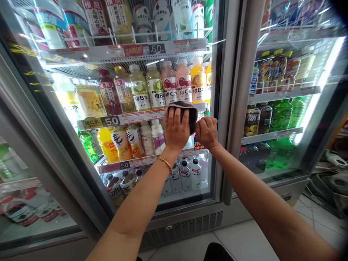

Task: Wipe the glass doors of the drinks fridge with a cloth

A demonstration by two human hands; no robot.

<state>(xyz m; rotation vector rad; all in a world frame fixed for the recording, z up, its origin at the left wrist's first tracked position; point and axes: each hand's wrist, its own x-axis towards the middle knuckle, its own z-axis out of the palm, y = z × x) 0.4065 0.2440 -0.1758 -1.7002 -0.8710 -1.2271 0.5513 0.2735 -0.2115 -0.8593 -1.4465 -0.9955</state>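
Note:
My left hand (177, 128), with a gold bangle at its wrist, grips a dark cloth pad (193, 117) with a pale edge. It is held up at the glass door (160, 204) of a drinks fridge, its fingers bent over the pad. Just to the right, my right hand (207, 131) is closed in a fist near the door's metal frame (231, 108). Whatever the right fingers hold, if anything, is hidden. Behind the glass, drink bottles (167, 85) stand in rows, and the hands cover part of the shelves.
A second fridge section with green bottles (280, 112) stands on the right. At left is another glass panel with red-capped bottles (24, 214) behind it. Below the door runs a vent grille (187, 228) above a tiled floor (244, 239). Bags or bundles (330, 185) lie at far right.

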